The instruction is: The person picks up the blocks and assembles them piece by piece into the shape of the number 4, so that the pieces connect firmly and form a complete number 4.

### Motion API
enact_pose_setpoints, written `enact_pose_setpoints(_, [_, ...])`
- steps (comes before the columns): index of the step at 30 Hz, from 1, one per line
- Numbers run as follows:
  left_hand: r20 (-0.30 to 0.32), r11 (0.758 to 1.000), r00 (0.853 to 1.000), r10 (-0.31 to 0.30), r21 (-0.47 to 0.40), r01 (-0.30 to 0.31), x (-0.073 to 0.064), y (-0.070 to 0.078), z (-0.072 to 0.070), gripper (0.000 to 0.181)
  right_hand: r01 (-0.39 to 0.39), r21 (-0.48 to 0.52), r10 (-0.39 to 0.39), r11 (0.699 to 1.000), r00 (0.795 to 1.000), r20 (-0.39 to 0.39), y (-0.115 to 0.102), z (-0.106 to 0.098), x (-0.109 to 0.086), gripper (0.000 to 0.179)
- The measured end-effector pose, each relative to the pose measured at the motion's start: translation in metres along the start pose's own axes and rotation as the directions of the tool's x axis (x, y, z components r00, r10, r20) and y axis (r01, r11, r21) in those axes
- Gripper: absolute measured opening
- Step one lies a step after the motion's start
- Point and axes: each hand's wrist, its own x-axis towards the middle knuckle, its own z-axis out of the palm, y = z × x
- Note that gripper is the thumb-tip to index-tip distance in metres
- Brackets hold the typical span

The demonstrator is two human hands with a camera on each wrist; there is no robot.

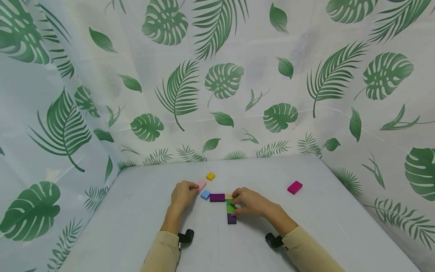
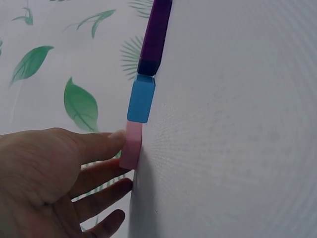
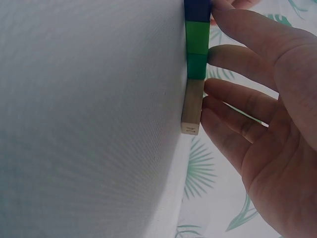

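Note:
My left hand [image 1: 183,194] pinches a small pink block [image 2: 131,146] between thumb and index finger, its other fingers spread behind. One end of that block meets a light blue block [image 2: 142,99], which adjoins a long purple block [image 1: 217,197]. My right hand [image 1: 253,203] rests its fingertips along a line of blocks, thumb at the dark blue-purple block [image 1: 232,219]. Its other fingers lie at two green blocks, one bright green [image 3: 198,37] and one darker green [image 3: 196,66], and at a plain wooden block [image 3: 192,105] on the end.
Beyond the pink block lies a yellow block [image 1: 210,176]. A magenta block [image 1: 295,187] lies apart at the right. The pale table [image 1: 129,226] ends at a leaf-patterned curtain [image 1: 238,113]. Each wrist wears a small black camera [image 1: 186,236].

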Motion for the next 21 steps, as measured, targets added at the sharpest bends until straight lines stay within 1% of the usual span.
enact_pose_setpoints(3, [-0.005, 1.000, 1.000, 0.005, 0.006, -0.005, -0.0004, 0.0005, -0.0003, 0.012, 0.002, 0.000, -0.002, 1.000, 1.000, -0.001, -0.0004, 0.0000, -0.0005, 0.046])
enact_pose_setpoints(7, [-0.009, 1.000, 1.000, -0.003, 0.010, 0.003, -0.0004, 0.0010, -0.0010, 0.013, 0.003, 0.005, -0.003, 1.000, 1.000, 0.000, 0.0000, -0.0002, -0.0004, 0.046])
enact_pose_setpoints(13, [-0.008, 1.000, 1.000, -0.014, -0.006, 0.014, 0.0010, 0.0005, -0.0008, 0.013, 0.005, -0.002, -0.005, 1.000, 1.000, -0.001, 0.0003, 0.0001, -0.0008, 0.045])
enact_pose_setpoints(18, [-0.016, 1.000, 1.000, -0.013, -0.013, 0.013, 0.0019, 0.0004, 0.0000, 0.011, 0.007, 0.002, -0.007, 1.000, 1.000, 0.002, 0.0006, 0.0002, -0.0009, 0.046])
enact_pose_setpoints(21, [-0.011, 1.000, 1.000, -0.012, -0.008, 0.012, 0.0019, 0.0010, -0.0001, 0.011, 0.007, -0.001, -0.007, 1.000, 1.000, 0.001, 0.0007, 0.0001, -0.0005, 0.047])
